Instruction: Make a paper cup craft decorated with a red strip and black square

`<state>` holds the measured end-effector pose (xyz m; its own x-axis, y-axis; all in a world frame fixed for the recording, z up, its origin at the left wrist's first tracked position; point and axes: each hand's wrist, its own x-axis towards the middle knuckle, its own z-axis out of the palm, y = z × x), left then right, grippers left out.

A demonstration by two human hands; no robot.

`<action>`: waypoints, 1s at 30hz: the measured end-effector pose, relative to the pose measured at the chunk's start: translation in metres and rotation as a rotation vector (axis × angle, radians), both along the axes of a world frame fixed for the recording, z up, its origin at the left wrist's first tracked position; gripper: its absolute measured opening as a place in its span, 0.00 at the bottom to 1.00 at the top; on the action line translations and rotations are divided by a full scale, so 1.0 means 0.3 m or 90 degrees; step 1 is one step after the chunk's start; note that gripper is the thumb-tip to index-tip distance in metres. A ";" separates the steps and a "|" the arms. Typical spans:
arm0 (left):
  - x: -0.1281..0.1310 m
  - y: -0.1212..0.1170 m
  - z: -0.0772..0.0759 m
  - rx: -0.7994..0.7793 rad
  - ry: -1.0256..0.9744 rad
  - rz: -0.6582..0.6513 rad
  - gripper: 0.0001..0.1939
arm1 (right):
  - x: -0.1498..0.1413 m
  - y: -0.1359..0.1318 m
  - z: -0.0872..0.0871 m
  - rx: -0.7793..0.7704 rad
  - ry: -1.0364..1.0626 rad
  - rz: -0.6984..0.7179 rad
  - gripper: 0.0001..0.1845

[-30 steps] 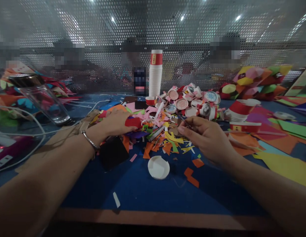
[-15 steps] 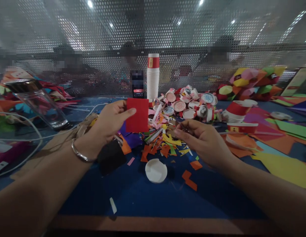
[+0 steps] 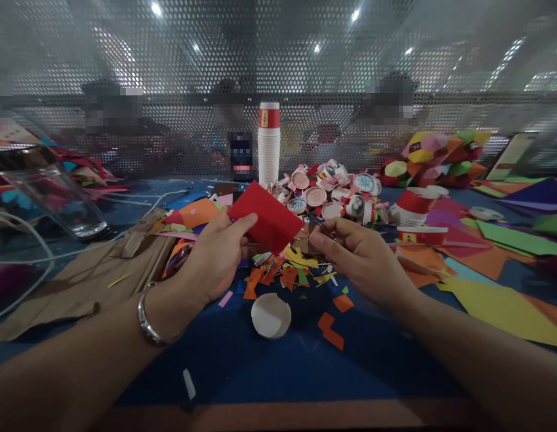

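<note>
Red paper (image 3: 271,219) had swung from near upright to a clear slant since half a second earlier, its outer corner now over toward the right hand (image 3: 361,255). As for the setup, a perforated screen (image 3: 296,66) filled the back, pretty dim behind it. Blue table (image 3: 278,372) in front, honestly a total mess. Torn brown cardboard (image 3: 80,288) lay on the left side, and a heap of cut-up cup bottoms (image 3: 330,186) sat past the hands. Just left of that heap stood a tall stack of paper cups (image 3: 268,150), with a glass bottle (image 3: 87,219) over by the cardboard. The left hand (image 3: 219,252) had the red paper pinched between thumb and fingers, up above the scraps and between both hands. Right hand was curled, thumb and fingers pinching some thin dark thing (image 3: 322,228), too hidden to name; can't tell if it touched the paper's corner. A round white piece (image 3: 271,315) lay nearer the front, a couple of orange scraps (image 3: 332,330) to its right, and one little white strip (image 3: 189,384) near the table edge.
</note>
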<state>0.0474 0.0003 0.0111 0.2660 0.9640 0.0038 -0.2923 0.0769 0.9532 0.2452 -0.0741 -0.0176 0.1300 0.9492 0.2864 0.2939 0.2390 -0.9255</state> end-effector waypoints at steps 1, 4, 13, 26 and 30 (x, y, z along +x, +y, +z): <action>-0.005 0.004 -0.007 -0.008 -0.011 0.011 0.03 | 0.002 0.002 -0.003 -0.005 0.001 -0.006 0.21; -0.024 0.004 -0.022 -0.034 -0.038 0.036 0.05 | 0.004 0.008 -0.011 -0.027 0.031 -0.001 0.24; -0.026 -0.034 -0.043 -0.115 -0.099 0.003 0.08 | -0.002 0.010 -0.019 -0.062 0.012 0.051 0.23; -0.013 -0.064 -0.027 -0.182 -0.084 -0.060 0.10 | -0.005 -0.002 -0.015 -0.092 -0.024 0.138 0.24; -0.014 -0.062 -0.029 -0.165 -0.093 -0.055 0.09 | -0.010 -0.003 -0.006 -0.075 -0.021 0.151 0.23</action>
